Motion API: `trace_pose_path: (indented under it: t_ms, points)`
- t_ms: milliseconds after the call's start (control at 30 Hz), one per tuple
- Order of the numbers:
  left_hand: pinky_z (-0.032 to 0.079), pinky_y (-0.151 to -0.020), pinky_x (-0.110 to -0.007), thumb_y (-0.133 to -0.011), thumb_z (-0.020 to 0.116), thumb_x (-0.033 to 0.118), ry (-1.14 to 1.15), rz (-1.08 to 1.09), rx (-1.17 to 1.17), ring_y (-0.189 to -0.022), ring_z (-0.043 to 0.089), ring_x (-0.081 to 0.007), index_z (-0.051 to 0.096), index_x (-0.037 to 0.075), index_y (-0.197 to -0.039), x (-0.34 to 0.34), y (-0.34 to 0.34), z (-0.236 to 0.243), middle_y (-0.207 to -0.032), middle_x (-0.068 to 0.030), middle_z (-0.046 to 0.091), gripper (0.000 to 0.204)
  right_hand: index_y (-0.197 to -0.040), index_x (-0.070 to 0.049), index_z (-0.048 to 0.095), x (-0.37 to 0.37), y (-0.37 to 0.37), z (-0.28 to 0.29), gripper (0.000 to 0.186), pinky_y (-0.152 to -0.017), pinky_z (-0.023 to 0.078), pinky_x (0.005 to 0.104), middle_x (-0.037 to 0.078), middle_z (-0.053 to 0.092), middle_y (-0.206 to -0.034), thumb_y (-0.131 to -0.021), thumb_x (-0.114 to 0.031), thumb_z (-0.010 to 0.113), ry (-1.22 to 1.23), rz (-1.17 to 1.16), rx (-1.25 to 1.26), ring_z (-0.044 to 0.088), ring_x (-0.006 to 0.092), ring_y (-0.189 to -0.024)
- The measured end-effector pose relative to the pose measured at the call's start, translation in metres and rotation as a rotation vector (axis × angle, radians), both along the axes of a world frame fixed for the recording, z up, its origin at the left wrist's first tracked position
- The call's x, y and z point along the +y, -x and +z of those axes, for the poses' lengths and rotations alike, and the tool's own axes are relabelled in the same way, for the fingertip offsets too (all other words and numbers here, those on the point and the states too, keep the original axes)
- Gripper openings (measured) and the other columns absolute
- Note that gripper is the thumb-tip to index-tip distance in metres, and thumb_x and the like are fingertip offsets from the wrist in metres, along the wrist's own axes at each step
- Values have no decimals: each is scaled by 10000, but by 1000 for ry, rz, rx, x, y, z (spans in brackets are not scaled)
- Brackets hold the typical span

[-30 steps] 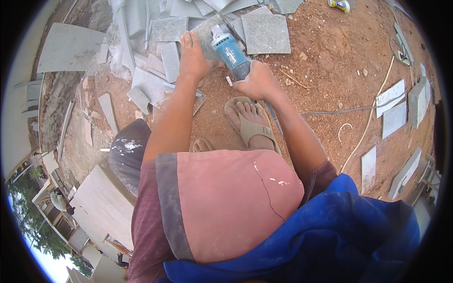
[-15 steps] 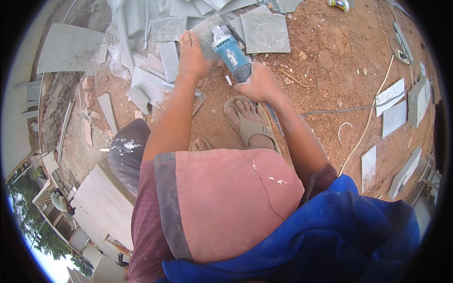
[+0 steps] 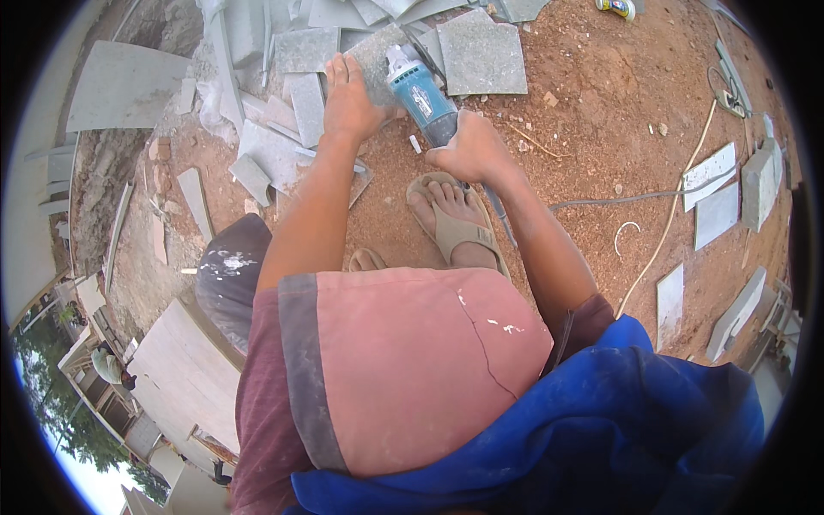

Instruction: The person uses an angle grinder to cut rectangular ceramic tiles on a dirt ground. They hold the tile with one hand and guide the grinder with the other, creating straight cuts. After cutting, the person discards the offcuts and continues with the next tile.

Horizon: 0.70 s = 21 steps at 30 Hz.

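Note:
My right hand (image 3: 475,148) is wrapped round the rear grip of a teal angle grinder (image 3: 422,96). The grinder's grey gear head points away from me, and its dark disc edge shows on the right side of the tool. Just left of it, my left hand (image 3: 350,101) holds a grey tile (image 3: 372,58) by its near left corner, fingers stretched along one edge and thumb by the near edge. The disc sits close to the tile's right side; whether they touch I cannot tell. A square grey tile (image 3: 482,53) lies right of the grinder.
Broken tiles (image 3: 311,107) and offcuts pile up at the far left. My sandalled foot (image 3: 453,219) stands close below the grinder. A grey cord (image 3: 618,201) runs right across the dirt, crossing a pale cable (image 3: 687,206). More slabs (image 3: 717,215) lie at the right.
Almost nothing differs. My right hand and the grinder's rear have shifted very slightly away from me; my left hand keeps its place on the tile.

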<state>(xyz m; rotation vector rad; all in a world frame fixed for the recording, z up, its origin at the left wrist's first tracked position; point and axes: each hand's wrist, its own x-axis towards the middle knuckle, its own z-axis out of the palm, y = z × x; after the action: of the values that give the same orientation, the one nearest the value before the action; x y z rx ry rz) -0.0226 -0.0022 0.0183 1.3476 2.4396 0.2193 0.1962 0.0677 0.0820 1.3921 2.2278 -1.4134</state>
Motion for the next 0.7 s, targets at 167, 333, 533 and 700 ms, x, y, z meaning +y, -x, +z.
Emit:
trace_pose_path:
  t_ms: [167, 333, 533, 700]
  points:
    - [251, -1358, -432, -718, 1002, 457, -11, -1, 2, -1672, 155, -434, 205, -121, -1679, 0, 0, 1, -1774, -320, 191, 1376, -985, 87, 746, 0, -1, 5, 440, -890, 604, 475, 334, 764, -1003, -710, -256, 768, 36, 0, -41, 766, 464, -984]
    - [252, -1358, -434, -705, 1009, 464, -12, 5, 15, -1671, 158, -435, 215, -122, -1675, -2, 2, -1, -1772, -321, 197, 1384, -1003, 92, 739, -3, -1, 8, 455, -892, 603, 474, 335, 763, -1005, -712, -257, 768, 22, -2, -56, 768, 455, -984]
    - [238, -1364, -435, -688, 1014, 483, -3, 2, -13, -1674, 146, -434, 196, -129, -1676, 1, 1, -2, -1775, -322, 183, 1422, -1049, 93, 733, 2, -2, 3, 496, -905, 601, 471, 335, 763, -1036, -710, -265, 780, 64, 18, -52, 766, 453, -1002]
    - [237, -1366, -432, -684, 1015, 488, -1, 0, -8, -1676, 141, -431, 188, -128, -1678, 0, 2, -3, -1778, -319, 175, 1433, -1074, 101, 727, -2, -4, 1, 539, -918, 598, 470, 330, 764, -1064, -713, -291, 803, 23, 8, -52, 765, 452, -1022]
